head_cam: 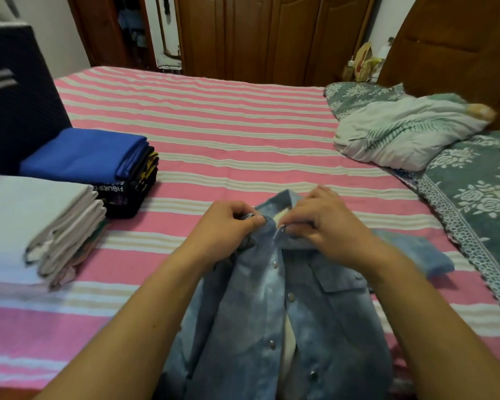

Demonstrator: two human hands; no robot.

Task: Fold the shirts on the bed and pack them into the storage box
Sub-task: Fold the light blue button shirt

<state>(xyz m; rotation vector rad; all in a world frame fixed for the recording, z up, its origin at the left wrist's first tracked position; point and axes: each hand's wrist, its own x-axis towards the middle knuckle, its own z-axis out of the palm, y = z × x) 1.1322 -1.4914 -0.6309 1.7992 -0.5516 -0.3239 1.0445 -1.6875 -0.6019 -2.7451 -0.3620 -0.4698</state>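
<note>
A light blue denim shirt (260, 307) with metal snaps lies front-up on the pink striped bed (214, 134), collar pointing away from me. My left hand (228, 226) pinches the left side of the collar placket. My right hand (324, 220) pinches the right side at the top snap. One sleeve (422, 252) sticks out to the right. At the left lie two piles of folded shirts: a pale one (35, 226) nearest me, and a dark one topped by a blue shirt (87, 154). A dark storage box (15, 90) stands behind them at the far left.
Pillows and a crumpled pale quilt (401, 131) lie at the right on a green floral cover (479, 197). Wooden wardrobe doors (272, 36) stand beyond the bed's far edge, and a wooden headboard (459, 44) rises at the right.
</note>
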